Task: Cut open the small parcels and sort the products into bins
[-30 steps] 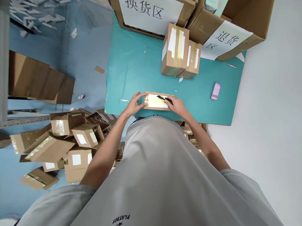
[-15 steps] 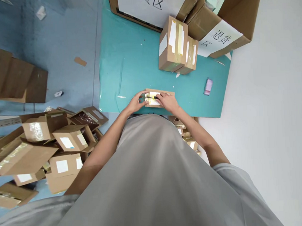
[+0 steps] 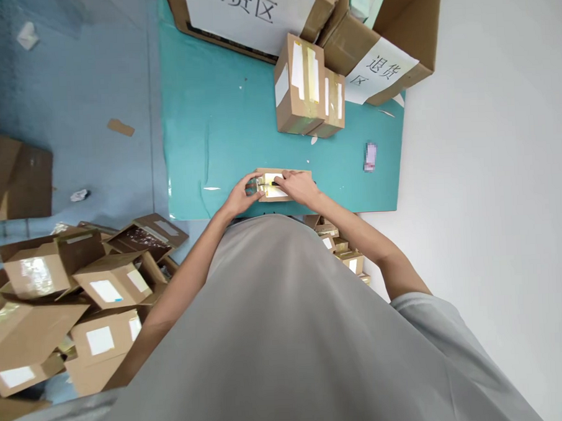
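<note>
A small flat cardboard box [image 3: 302, 174] with a white label and shiny tape lies at the near edge of the teal table [image 3: 221, 126]. My left hand [image 3: 240, 197] grips the box's left end, fingers curled over it. My right hand [image 3: 297, 186] lies over the top of the box, closed on a black and yellow utility knife [image 3: 269, 184] whose tip points left across the taped label. My grey shirt hides the near table edge.
Two taped cardboard boxes [image 3: 308, 88] stand together further back on the table. Large open cartons with white paper signs [image 3: 249, 13] line the far edge. A small pink item [image 3: 370, 156] lies at right. Several cardboard boxes [image 3: 79, 287] are heaped on the blue floor at left.
My right hand has drawn the knife leftward across the box top, from its right end to near my left hand. My head has shifted, so the table sits further left in view.
</note>
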